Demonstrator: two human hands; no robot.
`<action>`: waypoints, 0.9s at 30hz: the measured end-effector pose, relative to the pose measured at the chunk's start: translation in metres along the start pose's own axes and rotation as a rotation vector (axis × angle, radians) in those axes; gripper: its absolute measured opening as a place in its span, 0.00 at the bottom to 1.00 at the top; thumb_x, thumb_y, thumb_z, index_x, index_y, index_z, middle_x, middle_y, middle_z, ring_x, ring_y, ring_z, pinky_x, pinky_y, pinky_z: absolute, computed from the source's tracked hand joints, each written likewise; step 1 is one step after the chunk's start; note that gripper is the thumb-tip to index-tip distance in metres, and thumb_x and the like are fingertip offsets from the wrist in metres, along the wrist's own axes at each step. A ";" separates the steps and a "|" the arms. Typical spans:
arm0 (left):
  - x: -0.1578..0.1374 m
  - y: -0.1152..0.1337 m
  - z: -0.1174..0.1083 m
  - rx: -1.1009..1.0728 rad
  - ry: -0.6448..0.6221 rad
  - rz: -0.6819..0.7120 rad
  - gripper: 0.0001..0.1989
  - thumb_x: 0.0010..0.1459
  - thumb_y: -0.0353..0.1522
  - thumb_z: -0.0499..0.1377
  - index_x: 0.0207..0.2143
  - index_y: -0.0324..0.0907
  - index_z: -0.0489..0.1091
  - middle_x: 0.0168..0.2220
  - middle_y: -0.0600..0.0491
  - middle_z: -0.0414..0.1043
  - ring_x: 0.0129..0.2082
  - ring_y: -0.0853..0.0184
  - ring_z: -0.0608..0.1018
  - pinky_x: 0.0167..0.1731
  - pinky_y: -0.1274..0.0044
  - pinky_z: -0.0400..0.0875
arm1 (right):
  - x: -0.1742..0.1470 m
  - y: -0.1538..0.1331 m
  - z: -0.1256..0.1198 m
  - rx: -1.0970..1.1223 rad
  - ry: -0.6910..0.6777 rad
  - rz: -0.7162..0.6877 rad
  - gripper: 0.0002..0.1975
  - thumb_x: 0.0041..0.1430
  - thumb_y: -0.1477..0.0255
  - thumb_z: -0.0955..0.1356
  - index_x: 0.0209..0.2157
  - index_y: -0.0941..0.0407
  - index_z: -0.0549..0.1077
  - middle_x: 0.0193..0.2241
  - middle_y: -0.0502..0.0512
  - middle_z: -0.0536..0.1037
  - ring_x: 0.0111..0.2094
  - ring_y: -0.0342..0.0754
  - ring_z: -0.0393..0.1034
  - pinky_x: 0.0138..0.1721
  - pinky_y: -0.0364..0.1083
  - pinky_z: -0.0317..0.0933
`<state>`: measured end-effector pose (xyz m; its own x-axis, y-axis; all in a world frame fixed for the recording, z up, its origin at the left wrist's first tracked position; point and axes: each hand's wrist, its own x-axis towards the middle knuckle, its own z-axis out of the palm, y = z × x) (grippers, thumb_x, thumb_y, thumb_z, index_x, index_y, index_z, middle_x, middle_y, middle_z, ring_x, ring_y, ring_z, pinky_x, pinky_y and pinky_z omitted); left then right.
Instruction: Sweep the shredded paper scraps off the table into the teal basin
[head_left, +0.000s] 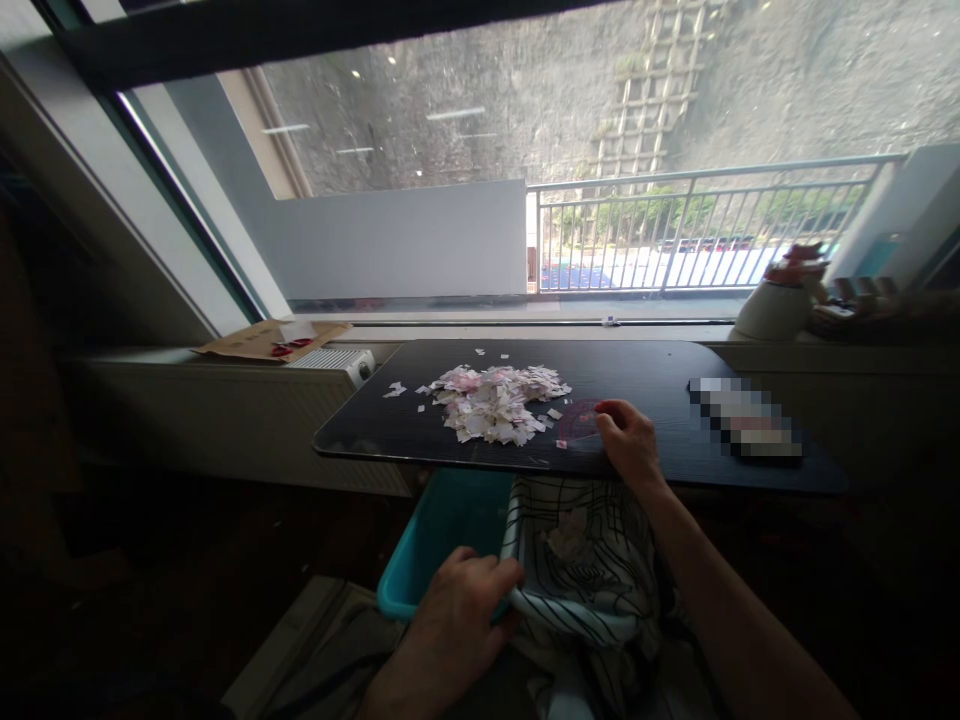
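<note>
A heap of small torn paper pieces (491,405), white with some pink, lies on the dark tabletop (390,420). To the right of the heap is a thin, see-through pink protractor (577,421), flat on the table. My right hand (632,440) has thumb and forefinger closed at its right edge. Below the table edge, my left hand (465,597) is closed around the near-left rim of a basket (574,612) lined with striped cloth. Some paper pieces (570,535) lie inside that basket. Left of it, touching, stands a turquoise bin (397,580).
A blurred-out flat object (746,418) lies at the table's right. On the left, a brown paper envelope (262,340) with red-handled scissors (289,347) rests by a white radiator (330,362). A white jug (776,305) stands on the right of the window sill.
</note>
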<state>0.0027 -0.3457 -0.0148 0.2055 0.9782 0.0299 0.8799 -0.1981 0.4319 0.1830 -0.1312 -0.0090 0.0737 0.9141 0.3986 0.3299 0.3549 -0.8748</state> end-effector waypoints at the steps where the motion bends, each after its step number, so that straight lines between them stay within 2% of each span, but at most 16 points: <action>1: 0.000 0.000 -0.001 -0.002 0.000 -0.001 0.10 0.51 0.24 0.59 0.36 0.43 0.67 0.32 0.56 0.72 0.33 0.65 0.72 0.41 0.71 0.58 | 0.000 0.000 0.000 0.004 0.006 0.002 0.11 0.46 0.67 0.64 0.29 0.56 0.74 0.26 0.54 0.77 0.29 0.50 0.70 0.35 0.47 0.61; 7: -0.001 0.000 -0.003 -0.004 0.012 -0.003 0.09 0.53 0.24 0.57 0.36 0.44 0.67 0.33 0.56 0.72 0.34 0.64 0.72 0.41 0.71 0.58 | -0.005 -0.004 -0.005 0.022 -0.034 0.010 0.10 0.45 0.68 0.64 0.28 0.56 0.74 0.24 0.53 0.77 0.28 0.49 0.69 0.35 0.47 0.61; 12: -0.001 0.000 -0.001 0.014 0.001 -0.009 0.09 0.52 0.25 0.58 0.36 0.44 0.67 0.32 0.56 0.72 0.34 0.64 0.72 0.42 0.71 0.58 | -0.016 -0.007 -0.015 0.054 -0.115 0.021 0.09 0.44 0.69 0.64 0.27 0.56 0.74 0.23 0.51 0.77 0.25 0.47 0.68 0.29 0.44 0.61; 18: 0.000 0.000 0.000 0.018 -0.009 -0.019 0.09 0.52 0.25 0.58 0.37 0.44 0.67 0.33 0.55 0.72 0.34 0.64 0.73 0.42 0.71 0.59 | -0.013 -0.005 -0.010 0.059 -0.123 0.026 0.11 0.45 0.68 0.65 0.30 0.57 0.74 0.27 0.52 0.78 0.30 0.48 0.70 0.35 0.46 0.61; 22: -0.001 0.000 -0.001 0.020 -0.009 -0.015 0.09 0.53 0.25 0.58 0.37 0.44 0.67 0.34 0.55 0.72 0.34 0.64 0.72 0.42 0.71 0.59 | -0.013 -0.006 -0.011 0.058 -0.149 0.026 0.09 0.45 0.69 0.65 0.27 0.56 0.74 0.23 0.50 0.76 0.26 0.47 0.68 0.30 0.45 0.59; 27: 0.000 0.001 -0.004 0.022 -0.024 -0.021 0.08 0.52 0.25 0.58 0.36 0.43 0.67 0.33 0.55 0.72 0.34 0.64 0.72 0.42 0.71 0.59 | -0.018 -0.009 -0.015 0.064 -0.125 0.029 0.09 0.44 0.69 0.64 0.27 0.57 0.74 0.23 0.50 0.75 0.25 0.46 0.66 0.28 0.44 0.59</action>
<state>0.0024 -0.3456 -0.0108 0.1969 0.9804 -0.0010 0.8935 -0.1791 0.4118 0.1931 -0.1543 -0.0042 -0.0365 0.9399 0.3395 0.2680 0.3365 -0.9027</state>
